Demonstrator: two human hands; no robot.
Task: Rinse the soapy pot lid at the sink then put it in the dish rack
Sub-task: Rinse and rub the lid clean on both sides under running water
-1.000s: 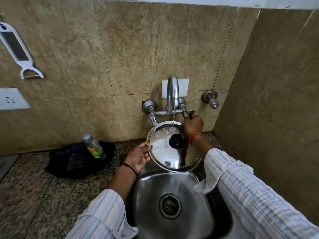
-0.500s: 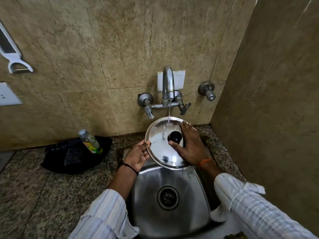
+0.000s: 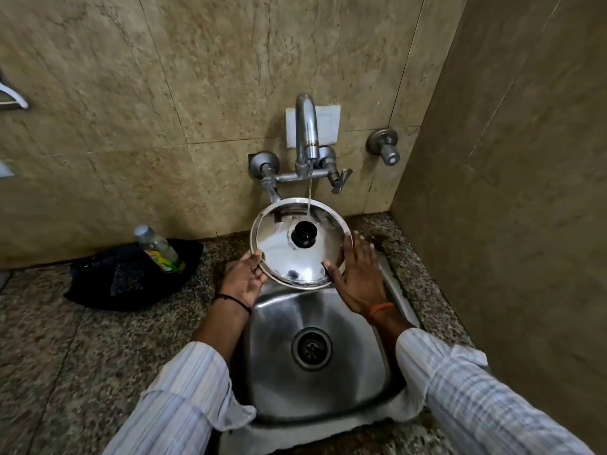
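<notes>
A round steel pot lid (image 3: 282,254) with a black knob (image 3: 304,235) is held tilted over the back of the steel sink (image 3: 361,366). A thin stream of water falls from the wall tap (image 3: 307,133) onto the lid just above the knob. My left hand (image 3: 244,280) grips the lid's lower left rim. My right hand (image 3: 356,274) lies against the lid's right edge, fingers spread along the rim and thumb on the lid's face. No dish rack is in view.
A small clear bottle with a green label (image 3: 157,249) leans on a black cloth (image 3: 131,274) on the granite counter (image 3: 82,349), left of the sink. A separate valve (image 3: 384,146) sticks out of the wall. A tiled side wall (image 3: 509,224) closes the right.
My right hand left the tap handle, crossed the lid's face near the knob, and now rests at the lid's right rim. Water keeps running. The view has tilted downward.
</notes>
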